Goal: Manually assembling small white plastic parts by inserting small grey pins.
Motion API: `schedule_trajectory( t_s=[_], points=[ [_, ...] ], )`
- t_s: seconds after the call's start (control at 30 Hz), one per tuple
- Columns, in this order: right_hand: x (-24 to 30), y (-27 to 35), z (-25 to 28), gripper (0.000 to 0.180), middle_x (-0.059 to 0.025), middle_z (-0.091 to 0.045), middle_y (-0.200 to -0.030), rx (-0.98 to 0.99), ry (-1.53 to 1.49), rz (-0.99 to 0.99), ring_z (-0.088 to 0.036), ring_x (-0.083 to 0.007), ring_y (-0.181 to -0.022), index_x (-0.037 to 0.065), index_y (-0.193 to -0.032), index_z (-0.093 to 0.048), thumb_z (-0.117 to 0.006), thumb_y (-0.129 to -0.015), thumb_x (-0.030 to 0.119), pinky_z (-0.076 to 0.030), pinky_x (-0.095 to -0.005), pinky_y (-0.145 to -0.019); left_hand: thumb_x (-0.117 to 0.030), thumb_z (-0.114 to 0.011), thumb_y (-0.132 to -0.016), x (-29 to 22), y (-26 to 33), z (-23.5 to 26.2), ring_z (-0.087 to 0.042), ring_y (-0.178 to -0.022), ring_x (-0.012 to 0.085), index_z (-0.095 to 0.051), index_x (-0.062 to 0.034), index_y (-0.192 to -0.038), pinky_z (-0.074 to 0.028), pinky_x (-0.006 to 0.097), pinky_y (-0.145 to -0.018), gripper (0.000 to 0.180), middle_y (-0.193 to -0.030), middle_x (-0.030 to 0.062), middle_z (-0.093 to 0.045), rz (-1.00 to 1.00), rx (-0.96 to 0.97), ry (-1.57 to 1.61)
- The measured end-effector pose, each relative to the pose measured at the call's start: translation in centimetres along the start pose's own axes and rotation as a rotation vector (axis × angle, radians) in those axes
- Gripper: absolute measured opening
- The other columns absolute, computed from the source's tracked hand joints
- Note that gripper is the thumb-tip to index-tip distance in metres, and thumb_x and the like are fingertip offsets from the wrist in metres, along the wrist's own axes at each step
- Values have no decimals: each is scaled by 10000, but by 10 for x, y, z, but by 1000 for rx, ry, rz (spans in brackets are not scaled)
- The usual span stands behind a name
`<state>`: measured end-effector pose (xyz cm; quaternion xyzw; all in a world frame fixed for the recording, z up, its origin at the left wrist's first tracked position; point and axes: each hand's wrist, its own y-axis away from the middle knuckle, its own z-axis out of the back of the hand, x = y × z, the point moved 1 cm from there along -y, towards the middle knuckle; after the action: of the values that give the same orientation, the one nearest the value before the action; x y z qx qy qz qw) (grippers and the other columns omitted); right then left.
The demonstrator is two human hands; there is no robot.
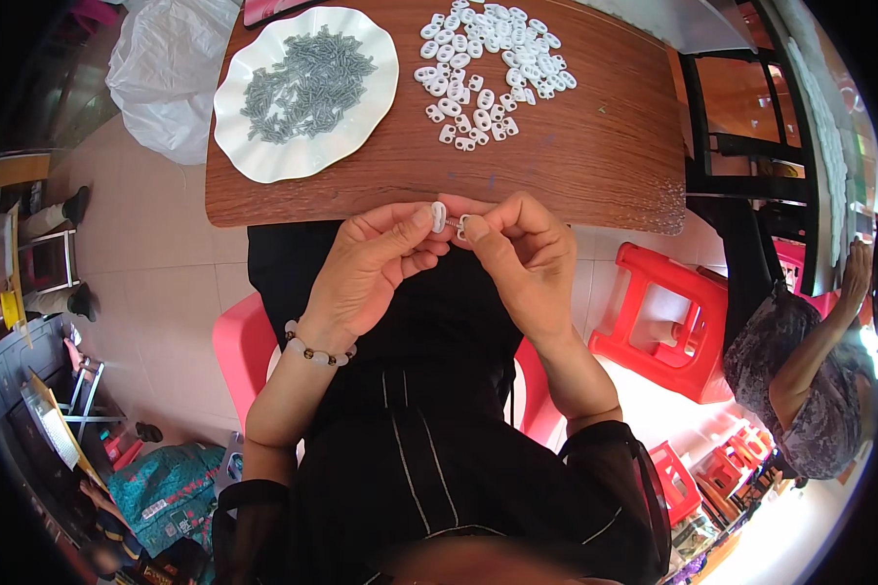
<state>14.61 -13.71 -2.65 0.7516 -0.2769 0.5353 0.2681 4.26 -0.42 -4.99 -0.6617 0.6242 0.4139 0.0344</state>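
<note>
In front of the table's near edge, my left hand (376, 258) pinches a white oval plastic piece with holes, a cord lock part (439, 216), between thumb and forefinger. Close beside it, my right hand (537, 258) grips a second, smaller white cord lock part (463, 227). A small metal spring (452, 222) shows between the two white parts; I cannot tell how far it sits inside either one. On the table, a white wavy-rimmed plate (268, 164) holds a heap of small grey springs (312, 83). Many white cord lock parts (483, 97) lie loose right of the plate.
The brown wooden table (595, 185) ends just beyond my hands. A white plastic bag (171, 78) lies at the far left. A red stool (663, 322) stands on the right, near another person (800, 380). A teal bag (171, 492) is at lower left.
</note>
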Motion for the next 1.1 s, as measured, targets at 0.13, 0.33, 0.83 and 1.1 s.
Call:
schedule_trajectory(
  t_s=[0.13,0.33,0.83,1.1],
  points=[
    [0,0,0,99,-169,-678,-973,-7,38,9,-636,-127,-947,-21,-823,-565,-609,-898,28,-524,-227,-739,-186,-602,-932,0,-1,1,-635,-824,121,-641,-4,-1086,-522,258,-762,242,-928,55,-674,-14,7,-24],
    [-3,-1,0,100,-159,-681,-953,-14,13,9,-639,-134,-954,-19,-820,-562,-607,-898,25,-524,-227,-735,-184,-607,-930,1,-1,1,-634,-819,121,-644,0,-1080,-522,260,-766,241,-921,59,-676,-23,-2,-33],
    [-2,0,-1,98,-189,-669,-1024,-6,28,14,-620,-76,-832,-19,-826,-548,-597,-903,17,-522,-210,-701,-170,-618,-922,2,0,2,-632,-811,129,-649,2,-1075,-518,264,-764,233,-919,73,-679,-39,-19,-27],
    [-4,-1,-2,95,-187,-665,-1031,-5,50,10,-626,-84,-825,-29,-831,-554,-594,-905,16,-531,-217,-714,-176,-666,-892,4,1,0,-627,-771,89,-678,-7,-1032,-500,220,-710,219,-904,59,-697,-122,-39,-122]
  ],
)
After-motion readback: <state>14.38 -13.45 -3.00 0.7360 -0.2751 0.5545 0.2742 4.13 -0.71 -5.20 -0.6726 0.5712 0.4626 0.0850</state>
